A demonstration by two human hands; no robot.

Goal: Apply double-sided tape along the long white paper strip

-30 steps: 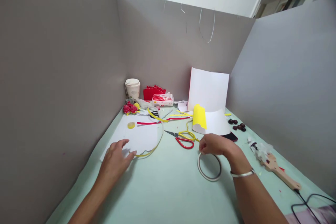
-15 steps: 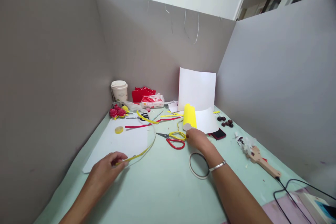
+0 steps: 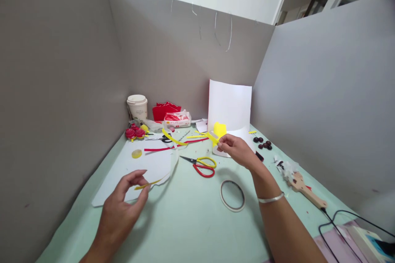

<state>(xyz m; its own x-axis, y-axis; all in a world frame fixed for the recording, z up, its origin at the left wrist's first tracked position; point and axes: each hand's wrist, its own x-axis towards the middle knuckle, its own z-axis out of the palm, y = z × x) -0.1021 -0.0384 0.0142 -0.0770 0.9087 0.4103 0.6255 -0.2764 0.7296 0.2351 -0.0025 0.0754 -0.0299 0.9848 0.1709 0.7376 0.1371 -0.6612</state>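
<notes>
My left hand (image 3: 123, 201) is raised above the table at the left, thumb and fingers pinching one end of a narrow yellow paper strip (image 3: 150, 183). The strip curves up and away towards the middle of the table. Farther right, the fingertips of my right hand (image 3: 239, 150) are closed on a yellow paper piece (image 3: 212, 137). Behind it stands a yellow paper roll (image 3: 220, 128), partly covered, so where one ends and the other begins is hard to see. Scissors (image 3: 203, 166) with one yellow and one red handle lie between my hands. A tape roll (image 3: 232, 196) lies nearer me.
A white board (image 3: 123, 176) lies at left with a small yellow tape roll (image 3: 136, 153). Red strips (image 3: 159, 149), red paper roses (image 3: 134, 132), a lidded cup (image 3: 137, 107) and a tissue pack (image 3: 177, 118) are behind. A glue gun (image 3: 308, 193) with a cable lies right.
My right hand has lifted slightly from beside the yellow roll, now with a yellow paper piece in its fingers. My left hand has risen with its strip end and turned.
</notes>
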